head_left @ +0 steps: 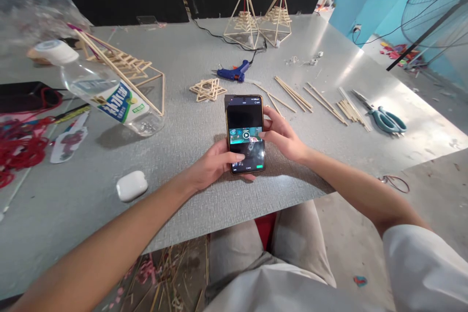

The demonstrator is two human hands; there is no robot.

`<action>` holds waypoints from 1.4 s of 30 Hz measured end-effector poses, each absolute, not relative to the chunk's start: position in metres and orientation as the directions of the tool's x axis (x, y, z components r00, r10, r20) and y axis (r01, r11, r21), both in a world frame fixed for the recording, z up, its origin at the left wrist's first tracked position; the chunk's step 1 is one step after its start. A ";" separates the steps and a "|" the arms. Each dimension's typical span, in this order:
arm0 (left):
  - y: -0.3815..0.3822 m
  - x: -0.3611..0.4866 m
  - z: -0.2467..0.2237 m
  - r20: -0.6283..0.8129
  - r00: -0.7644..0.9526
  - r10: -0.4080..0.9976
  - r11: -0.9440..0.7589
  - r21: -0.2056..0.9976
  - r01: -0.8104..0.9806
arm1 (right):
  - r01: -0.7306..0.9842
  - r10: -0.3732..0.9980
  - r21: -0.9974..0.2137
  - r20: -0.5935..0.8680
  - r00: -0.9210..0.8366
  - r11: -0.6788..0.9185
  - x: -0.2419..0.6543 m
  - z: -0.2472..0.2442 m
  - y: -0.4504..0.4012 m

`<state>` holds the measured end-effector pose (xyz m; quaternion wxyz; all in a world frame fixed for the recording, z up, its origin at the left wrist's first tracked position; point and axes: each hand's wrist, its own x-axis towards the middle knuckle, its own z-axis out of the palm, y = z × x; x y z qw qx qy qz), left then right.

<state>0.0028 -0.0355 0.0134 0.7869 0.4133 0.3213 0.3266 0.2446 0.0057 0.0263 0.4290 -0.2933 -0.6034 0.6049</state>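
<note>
Upright above the front part of the grey table is a black phone (245, 113), its screen lit with a video thumbnail and a play symbol. My left hand (215, 162) wraps round its lower left side, the thumb lying over the lower screen. At the right edge, my right hand (283, 134) grips the phone too, with a finger reaching onto the screen. Just behind the phone lie a star of wooden sticks (208, 90) and a blue glue gun (234, 72). Loose wooden sticks (293, 93) rest to the right.
Teal-handled scissors (388, 120) lie at the right. Two stick pyramids (244, 22) stand at the back. On the left are a tilted plastic bottle (106, 90), another stick frame (163, 92), a white case (131, 185) and red cord (25, 148). The grey table's (190, 214) front edge is near my lap.
</note>
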 end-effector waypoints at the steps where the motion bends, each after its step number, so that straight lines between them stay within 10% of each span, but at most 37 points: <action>1: -0.035 0.002 0.012 -0.238 0.581 0.778 0.456 0.851 -0.262 | -0.160 0.874 -0.982 0.160 -0.459 0.095 0.245 0.026 0.006; 42: -0.031 -0.002 -0.001 -0.174 0.632 0.755 0.501 0.776 -0.385 | -0.168 0.886 -0.984 0.126 -0.446 0.055 0.245 0.026 0.007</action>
